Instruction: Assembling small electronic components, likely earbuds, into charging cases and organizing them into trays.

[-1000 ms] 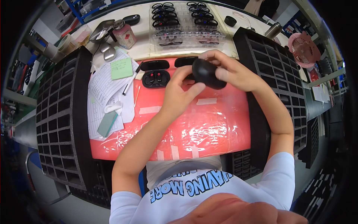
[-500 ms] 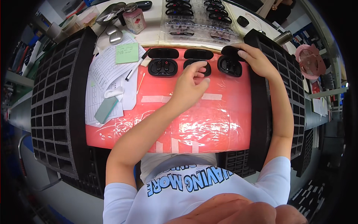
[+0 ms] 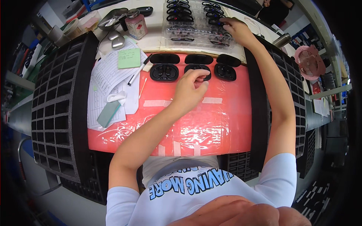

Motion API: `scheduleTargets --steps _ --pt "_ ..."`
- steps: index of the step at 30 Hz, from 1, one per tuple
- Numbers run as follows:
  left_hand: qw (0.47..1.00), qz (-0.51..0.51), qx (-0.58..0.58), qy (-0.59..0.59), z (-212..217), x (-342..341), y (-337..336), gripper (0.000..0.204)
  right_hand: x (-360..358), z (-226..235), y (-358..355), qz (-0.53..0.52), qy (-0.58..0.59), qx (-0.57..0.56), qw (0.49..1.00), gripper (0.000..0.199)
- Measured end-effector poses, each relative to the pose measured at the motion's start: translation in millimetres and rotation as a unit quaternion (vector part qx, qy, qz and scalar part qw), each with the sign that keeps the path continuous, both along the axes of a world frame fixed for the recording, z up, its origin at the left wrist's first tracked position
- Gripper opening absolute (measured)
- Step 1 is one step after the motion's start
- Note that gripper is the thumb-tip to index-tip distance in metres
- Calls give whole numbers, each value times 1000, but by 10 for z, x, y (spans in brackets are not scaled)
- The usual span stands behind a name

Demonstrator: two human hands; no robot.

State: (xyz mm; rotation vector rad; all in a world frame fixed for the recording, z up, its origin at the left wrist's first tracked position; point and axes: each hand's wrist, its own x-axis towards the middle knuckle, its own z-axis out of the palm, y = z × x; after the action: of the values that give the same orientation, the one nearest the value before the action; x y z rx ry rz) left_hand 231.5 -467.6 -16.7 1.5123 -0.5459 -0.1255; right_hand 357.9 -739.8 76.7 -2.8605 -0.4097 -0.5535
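Note:
Three black earphone charging cases with raised lids stand in a row on the red mat (image 3: 158,124): a left case (image 3: 164,72), a middle case (image 3: 198,59) and a right case (image 3: 225,71). My left hand (image 3: 190,88) is at the near side of the middle case, its fingers curled in and partly covering it. Whatever those fingers hold is hidden. Beyond the cases, my right hand (image 3: 238,32) reaches over a clear plastic tray (image 3: 200,43) with several black ear-hook earphones (image 3: 179,18). Its fingertips close on a dark earphone (image 3: 215,22) in the tray's right column.
Black foam racks flank the mat, a left rack (image 3: 81,109) and a right rack (image 3: 260,113). Papers (image 3: 109,77), a green sticky note (image 3: 129,58), a pen (image 3: 136,71), a cotton swab (image 3: 142,87) and a grey-green block (image 3: 108,113) lie at left. Behind stands a pink-labelled bottle (image 3: 136,25).
My right hand has left the right case's lid and moved away from me to the clear tray. The left hand stays by the middle case, curled as before.

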Motion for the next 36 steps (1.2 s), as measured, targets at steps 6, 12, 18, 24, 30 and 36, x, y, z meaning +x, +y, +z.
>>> scheduleTargets --steps 6,12,18,24,30,36 --pt "1000 17 4 -6 61 21 21 27 266 -56 -107 -5 86 34 996 36" --pt "1000 21 2 -17 94 36 45 27 350 64 -239 -42 41 42 997 33" --pt "998 62 -12 -19 163 39 87 35 -654 270 356 23 227 262 938 31" --pt "974 -6 78 -215 112 -52 19 30 -1532 53 659 79 407 264 871 16" --pt "943 -142 -86 290 28 -9 19 20 -1638 -39 393 21 425 406 808 34" --pt "872 -192 -216 395 36 89 93 31 -1513 -243 87 25 309 418 854 31"
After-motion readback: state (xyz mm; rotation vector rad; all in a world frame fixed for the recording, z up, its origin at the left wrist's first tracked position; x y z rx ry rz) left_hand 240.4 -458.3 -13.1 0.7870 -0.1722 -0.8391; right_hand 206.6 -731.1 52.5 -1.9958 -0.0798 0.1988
